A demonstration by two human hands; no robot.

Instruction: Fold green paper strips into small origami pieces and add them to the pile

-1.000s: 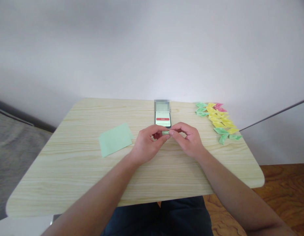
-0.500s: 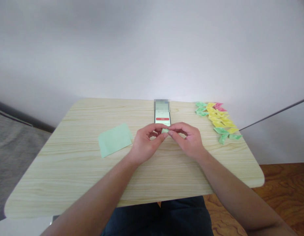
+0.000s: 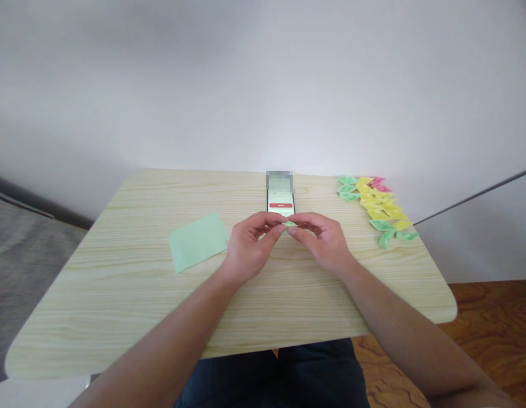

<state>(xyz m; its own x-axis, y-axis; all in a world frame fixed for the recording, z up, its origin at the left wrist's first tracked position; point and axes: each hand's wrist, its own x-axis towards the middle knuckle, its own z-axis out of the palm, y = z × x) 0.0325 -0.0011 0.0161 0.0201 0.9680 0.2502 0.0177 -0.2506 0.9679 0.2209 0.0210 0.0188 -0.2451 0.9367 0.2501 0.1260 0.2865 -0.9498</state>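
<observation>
Between the fingertips of both hands is a small folded piece of green paper (image 3: 289, 224), mostly hidden by the fingers. My left hand (image 3: 252, 246) pinches its left side with thumb and forefinger. Its right side is pinched the same way by my right hand (image 3: 325, 241). Both hands are over the middle of the table, just in front of a phone (image 3: 280, 198) with a lit screen. Flat green paper sheets (image 3: 198, 242) lie to the left of my left hand.
Several folded paper pieces in green, yellow (image 3: 376, 201) and pink (image 3: 380, 185) lie at the table's right side. The pale wood-grain table (image 3: 131, 272) meets a white wall (image 3: 246, 85) at its back edge.
My fingers have shifted slightly on the folded green paper, and less of it shows above the thumbs now. My right hand has moved a little to the left.
</observation>
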